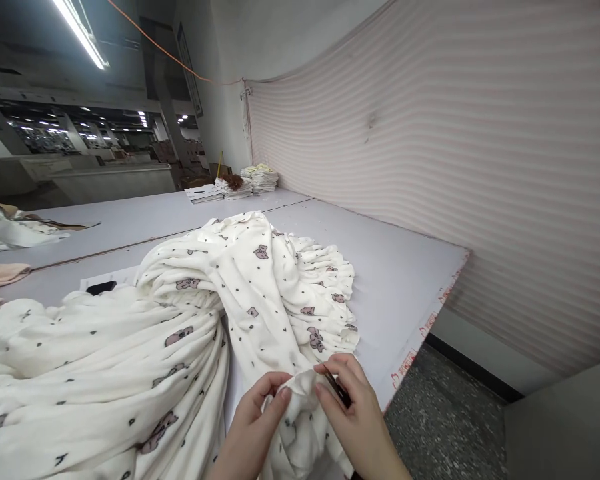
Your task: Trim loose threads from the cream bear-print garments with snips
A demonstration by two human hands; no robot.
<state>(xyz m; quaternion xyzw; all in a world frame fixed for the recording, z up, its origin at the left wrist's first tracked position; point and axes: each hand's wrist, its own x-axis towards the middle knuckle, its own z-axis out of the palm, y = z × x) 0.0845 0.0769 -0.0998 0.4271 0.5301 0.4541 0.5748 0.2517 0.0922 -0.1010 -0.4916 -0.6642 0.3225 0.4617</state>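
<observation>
White fabric [253, 280] printed with small mauve animal figures and dark specks lies in heavy folds over the table. Near the table's front edge, my left hand [260, 417] pinches a bunched edge of it between thumb and fingers. Just to the right, my right hand [353, 407] is closed with thumb and fingertips at the same bunched part. A slim dark tool [339, 392], perhaps thread snips, sits within the right hand's grip; most of it is hidden by the fingers. A larger gathered heap of the same fabric [145, 380] spreads to the left.
The pale table [380, 247] ends at a taped right edge [425, 327], with speckled floor beyond. Stacks of folded cloth [257, 179] stand at the back. A black phone-like object [101, 287] and peach cloth [3, 277] lie left. A striped sheet [430, 133] hangs along the right.
</observation>
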